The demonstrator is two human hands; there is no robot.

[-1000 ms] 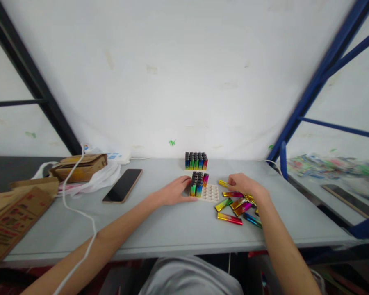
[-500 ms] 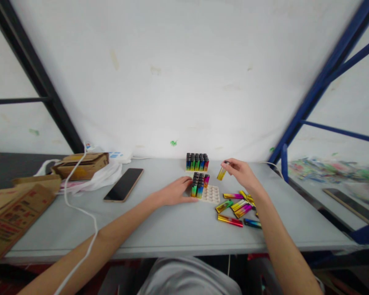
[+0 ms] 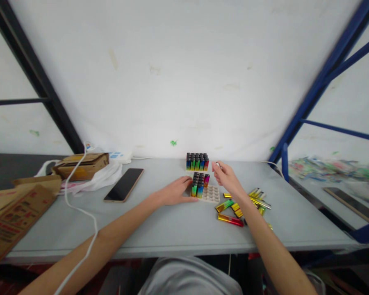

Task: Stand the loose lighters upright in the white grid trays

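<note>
My left hand [image 3: 176, 191] grips the left side of a small white tray [image 3: 211, 194] with round holes, thumb at the front, fingers behind. Colourful lighters with black tops [image 3: 198, 186] stand upright in the tray's left part, and a magenta one [image 3: 206, 180] is at the back. My right hand [image 3: 226, 175] is closed on a lighter [image 3: 218, 164] above the tray's back right; the fingers hide most of it. Loose metallic lighters [image 3: 230, 219] lie in a heap right of the tray, partly under my right forearm.
Behind the tray stands a full block of upright lighters [image 3: 197, 162], near the wall. A phone [image 3: 124, 185] lies to the left, with cardboard boxes [image 3: 81, 166], a plastic bag [image 3: 110, 174] and a white cable [image 3: 80, 209] beyond it. Blue frame bars [image 3: 313, 88] rise at the right.
My right hand has moved left with the lighter, closer to the tray, and turned so the lighter is mostly hidden. More yellow lighters show in the heap on the right. My left hand stays put.
</note>
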